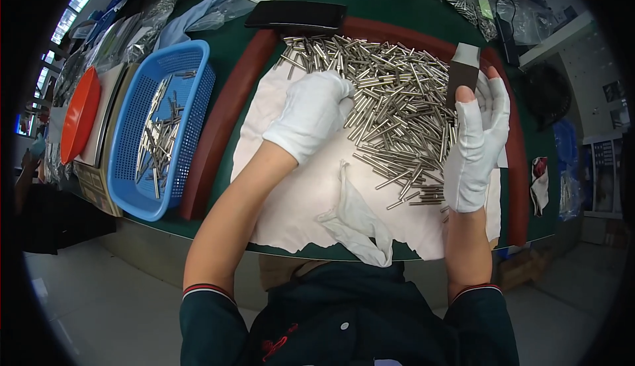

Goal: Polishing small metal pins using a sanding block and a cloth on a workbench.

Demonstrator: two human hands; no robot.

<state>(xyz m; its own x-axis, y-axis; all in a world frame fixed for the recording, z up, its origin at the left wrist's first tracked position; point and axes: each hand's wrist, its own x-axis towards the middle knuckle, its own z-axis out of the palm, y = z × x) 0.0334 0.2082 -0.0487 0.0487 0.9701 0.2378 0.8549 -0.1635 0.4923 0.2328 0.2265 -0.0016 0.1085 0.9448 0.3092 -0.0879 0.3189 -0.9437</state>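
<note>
Crumpled at the near edge of the white cloth (297, 201), a small rag (357, 224) lies closest to me. Beyond it I see my left hand (309, 116), gloved in white, curled down into the heap of metal pins (390, 95); whether it grips any I cannot tell. My right hand (477, 144), also gloved, holds a dark flat block (463, 75) upright between thumb and fingers, just beside the pile. Off to the left, a blue basket (192, 62) holds more pins, with an orange dish (79, 115) past it.
</note>
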